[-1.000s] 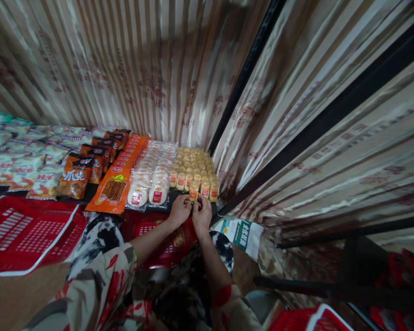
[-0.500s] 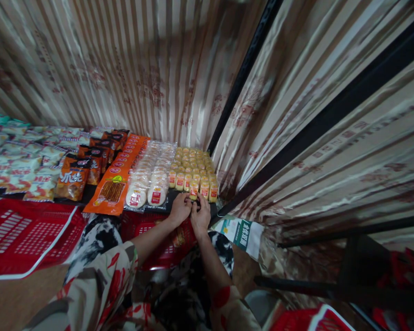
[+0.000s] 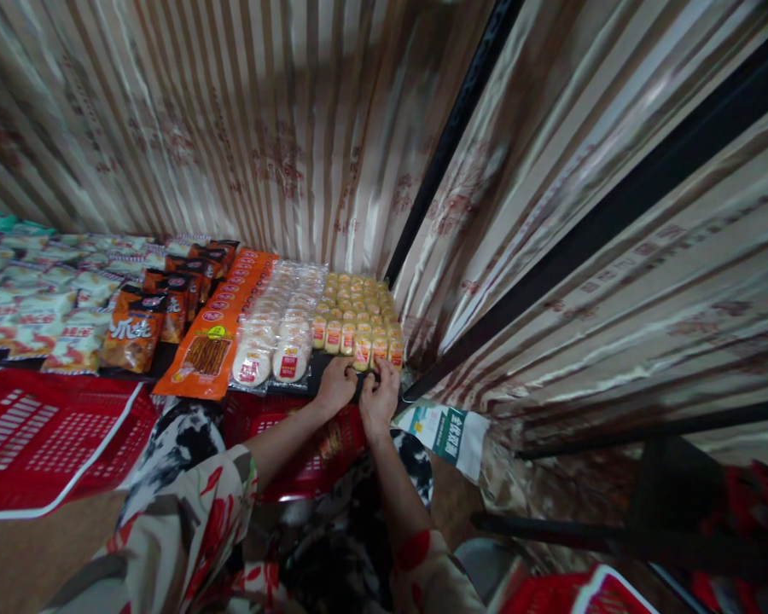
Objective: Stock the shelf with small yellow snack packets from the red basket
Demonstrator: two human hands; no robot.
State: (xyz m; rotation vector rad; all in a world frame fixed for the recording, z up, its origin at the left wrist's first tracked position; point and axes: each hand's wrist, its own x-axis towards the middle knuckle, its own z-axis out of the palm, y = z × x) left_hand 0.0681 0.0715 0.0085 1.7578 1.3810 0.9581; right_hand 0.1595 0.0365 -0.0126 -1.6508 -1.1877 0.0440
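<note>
Small yellow snack packs (image 3: 358,298) with orange-and-red labels stand in tight rows at the right end of a dark shelf (image 3: 322,362). My left hand (image 3: 337,385) is by the front of these rows, its fingers bent beside a front pack (image 3: 362,351) that sticks out a little. Nothing shows in its grasp. My right hand (image 3: 380,399) is just to the right, thumb and forefinger apart, fingertips at the front packs near the corner. Whether the fingertips touch the packs is hard to see. Left of the yellow rows lie clear packs of round white crackers (image 3: 290,351).
An orange bag of brown sticks (image 3: 206,350), brown snack bags (image 3: 133,331) and pale snack bags (image 3: 80,337) fill the shelf leftward. Red baskets (image 3: 57,435) stand below. A striped curtain (image 3: 282,128) hangs behind, with dark metal posts (image 3: 451,145) at the right.
My right hand has shifted slightly right, toward the corner packs, widening the gap between the hands. My left hand has barely moved.
</note>
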